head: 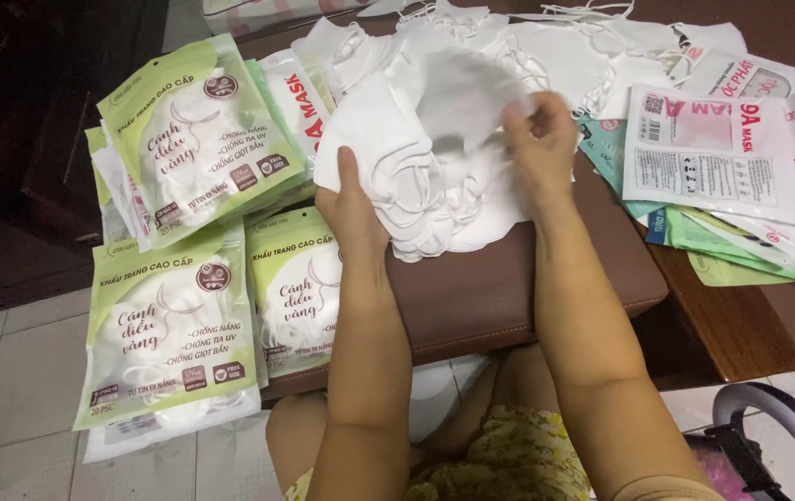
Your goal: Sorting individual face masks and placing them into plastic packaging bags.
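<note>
1. Blurred by motion: one white mask (471, 88) pinched in the fingertips of the right hand (538, 148), raised just above the stack.
2. Partly hidden: stack of white masks (416, 181) under both hands, lower edge fanned over the brown pad (499, 288); number of masks impossible to tell.
3. Left hand (353, 209) clasped on the stack's left edge, thumb up on top, other fingers out of sight beneath.
4. Cut off at the top edge: loose pile of masks (555, 46) with ear loops tangled, running out of view.
5. Cut off at the right edge: empty flat bags (722, 153), white and pale green, overlapped in a heap on the wooden table (759, 325); lowest ones mostly covered.
6. Filled green bags (198, 130) at left, each showing white masks through a clear window; upper group stacked and tilted, hiding those below.
7. Two more full bags (170, 339) side by side at lower left, overhanging the pad's edge above the tiled floor (7, 371); another white-edged bag peeking out underneath.
8. Bottom right: curved grey bar (778, 399) only partly in view, kind unclear.
</note>
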